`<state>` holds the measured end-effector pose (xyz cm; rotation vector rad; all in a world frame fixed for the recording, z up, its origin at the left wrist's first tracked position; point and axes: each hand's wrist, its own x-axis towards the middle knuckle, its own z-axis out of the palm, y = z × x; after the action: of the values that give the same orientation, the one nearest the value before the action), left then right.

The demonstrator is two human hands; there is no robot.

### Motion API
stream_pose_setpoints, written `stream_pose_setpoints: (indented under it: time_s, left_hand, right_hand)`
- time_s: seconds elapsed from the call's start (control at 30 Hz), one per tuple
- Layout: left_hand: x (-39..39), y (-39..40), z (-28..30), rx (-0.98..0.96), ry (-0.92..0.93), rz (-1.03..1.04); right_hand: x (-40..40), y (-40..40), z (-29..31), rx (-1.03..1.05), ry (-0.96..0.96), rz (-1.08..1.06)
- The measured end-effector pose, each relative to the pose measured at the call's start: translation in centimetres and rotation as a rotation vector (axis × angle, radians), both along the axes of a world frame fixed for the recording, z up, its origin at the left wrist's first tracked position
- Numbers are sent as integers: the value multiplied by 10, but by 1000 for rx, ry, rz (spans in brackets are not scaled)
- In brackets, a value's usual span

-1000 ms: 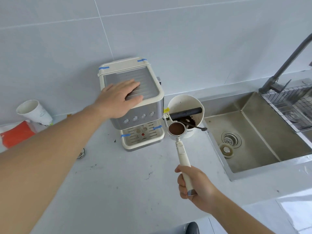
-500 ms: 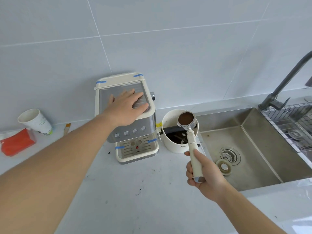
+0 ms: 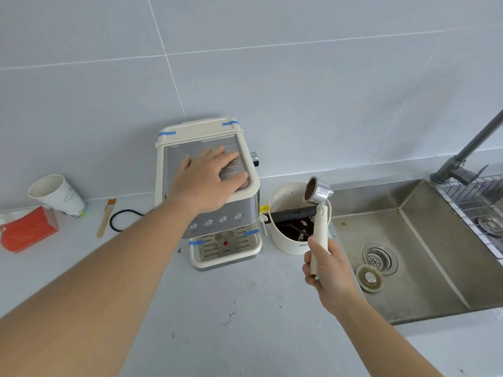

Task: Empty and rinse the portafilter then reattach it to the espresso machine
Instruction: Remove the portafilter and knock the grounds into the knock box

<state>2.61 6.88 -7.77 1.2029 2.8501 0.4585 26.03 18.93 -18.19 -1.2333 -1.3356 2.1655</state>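
The right hand has its grip wrapped round the portafilter handle, whose long axis rises away from it, the coffee-filled basket tilted left above the knock box. The left hand lies spread flat on the espresso machine.

Beside one cream and steel espresso machine: one silver cream-handled portafilter, one cream knock bin, one white paper cup, one wooden brush, one red packet, two hands.
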Motion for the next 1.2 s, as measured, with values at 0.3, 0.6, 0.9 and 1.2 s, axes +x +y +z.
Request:
stream_pose_setpoints:
  time_s: [0.3,0.6,0.9,1.2]
  left_hand:
    - [-3,0,-3,-12,15,2]
    - [-3,0,-3,-12,1,6]
    - [0,-1,0,7,5,6]
    - [0,-1,0,-14,-7,10]
  right_hand:
    - [-8,0,-10,209,-80,-3]
    - [-11,-2,-21,520,-214,99]
    - [-22,-3,-33,633,-398,218]
    - [-21,-4,-24,654,-329,171]
